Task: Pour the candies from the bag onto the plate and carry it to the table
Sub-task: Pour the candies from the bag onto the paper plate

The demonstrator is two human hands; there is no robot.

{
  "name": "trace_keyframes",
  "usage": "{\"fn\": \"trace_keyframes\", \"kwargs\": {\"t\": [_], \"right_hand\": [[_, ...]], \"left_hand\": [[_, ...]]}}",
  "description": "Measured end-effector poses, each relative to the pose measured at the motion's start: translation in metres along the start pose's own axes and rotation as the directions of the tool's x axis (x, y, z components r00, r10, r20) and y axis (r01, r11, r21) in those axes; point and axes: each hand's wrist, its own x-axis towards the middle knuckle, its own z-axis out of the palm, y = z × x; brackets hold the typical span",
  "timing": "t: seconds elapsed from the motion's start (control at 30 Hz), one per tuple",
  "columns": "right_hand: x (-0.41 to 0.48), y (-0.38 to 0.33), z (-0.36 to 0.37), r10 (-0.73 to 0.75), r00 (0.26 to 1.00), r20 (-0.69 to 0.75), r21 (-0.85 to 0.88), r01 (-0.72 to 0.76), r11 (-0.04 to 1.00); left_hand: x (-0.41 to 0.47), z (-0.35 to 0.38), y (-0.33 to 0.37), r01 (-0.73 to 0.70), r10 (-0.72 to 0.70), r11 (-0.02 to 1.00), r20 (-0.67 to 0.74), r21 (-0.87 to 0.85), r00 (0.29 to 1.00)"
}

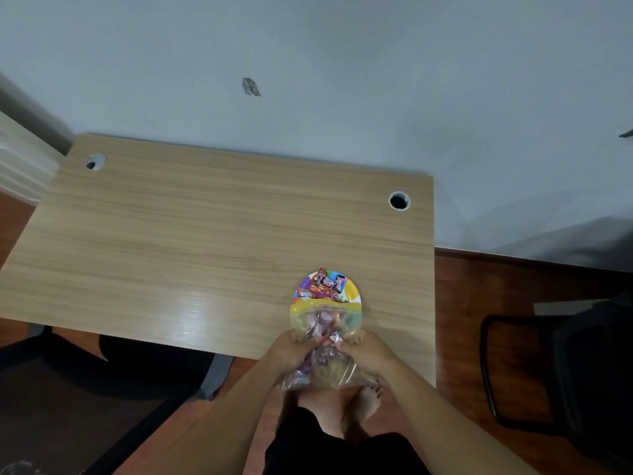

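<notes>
A clear plastic bag (325, 337) with a yellow zip strip is tipped forward, its open mouth lying over the near rim of a small colourful plate (352, 290). Several wrapped candies (323, 284) lie on the plate, and more are still inside the bag. My left hand (291, 347) grips the bag's left side and my right hand (366, 349) grips its right side, both near the table's front edge. The near part of the plate is hidden by the bag.
The plate sits on a light wooden table (191, 241) against a pale wall, with cable holes at back left (95, 162) and back right (399, 200). A dark chair (561, 368) stands to the right, and another dark chair (113, 368) is at lower left.
</notes>
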Motion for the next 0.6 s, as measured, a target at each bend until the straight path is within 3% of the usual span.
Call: {"fn": "trace_keyframes", "kwargs": {"t": [0.2,0.6], "right_hand": [[-0.002,0.003,-0.001,-0.019,1.000,0.013,0.005,0.019,1.000],[-0.023,-0.005,-0.010,-0.064,0.998,0.013,0.091,0.063,0.994]], "left_hand": [[-0.005,0.002,0.002,-0.010,0.010,1.000,-0.005,0.018,1.000],[-0.024,0.005,-0.001,0.014,-0.017,0.995,-0.023,-0.101,1.000]]}}
